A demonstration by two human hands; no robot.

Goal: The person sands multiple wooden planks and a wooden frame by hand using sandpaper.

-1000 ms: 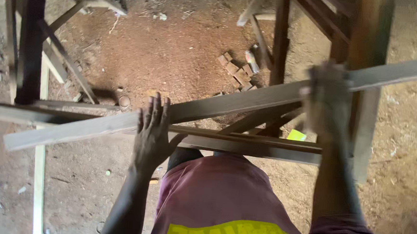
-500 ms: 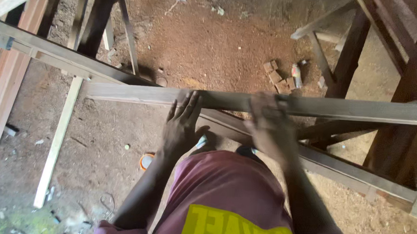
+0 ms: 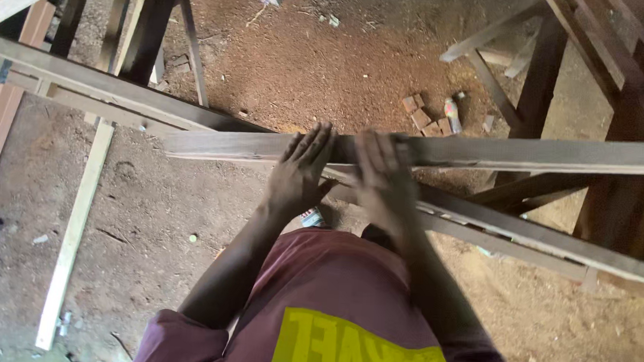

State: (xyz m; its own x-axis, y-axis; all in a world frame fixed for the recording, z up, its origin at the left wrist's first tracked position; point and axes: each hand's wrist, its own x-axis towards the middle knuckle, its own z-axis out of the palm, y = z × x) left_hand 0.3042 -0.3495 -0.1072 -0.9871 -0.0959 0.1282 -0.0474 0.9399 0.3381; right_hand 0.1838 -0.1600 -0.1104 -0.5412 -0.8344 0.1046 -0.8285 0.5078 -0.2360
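Observation:
A long grey weathered wooden plank (image 3: 532, 154) lies level across the view at about waist height, over a slanted wooden rail (image 3: 527, 234). My left hand (image 3: 302, 171) rests flat on the plank near its left end, fingers spread and pointing away from me. My right hand (image 3: 383, 179), blurred by motion, lies palm-down on the plank just to the right of the left hand. Neither hand is closed around the wood. My maroon shirt with a yellow print fills the bottom of the view.
A wooden frame (image 3: 82, 84) runs in from the left, with dark upright posts (image 3: 149, 25) behind it. A pale thin lath (image 3: 73, 233) lies on the dirt floor at left. Small wood offcuts (image 3: 423, 114) sit on the ground beyond the plank. Dark timber frames (image 3: 626, 80) stand at right.
The plank has gone from tilted to level. My right hand has slid left along it, from far out on the right to beside my left hand.

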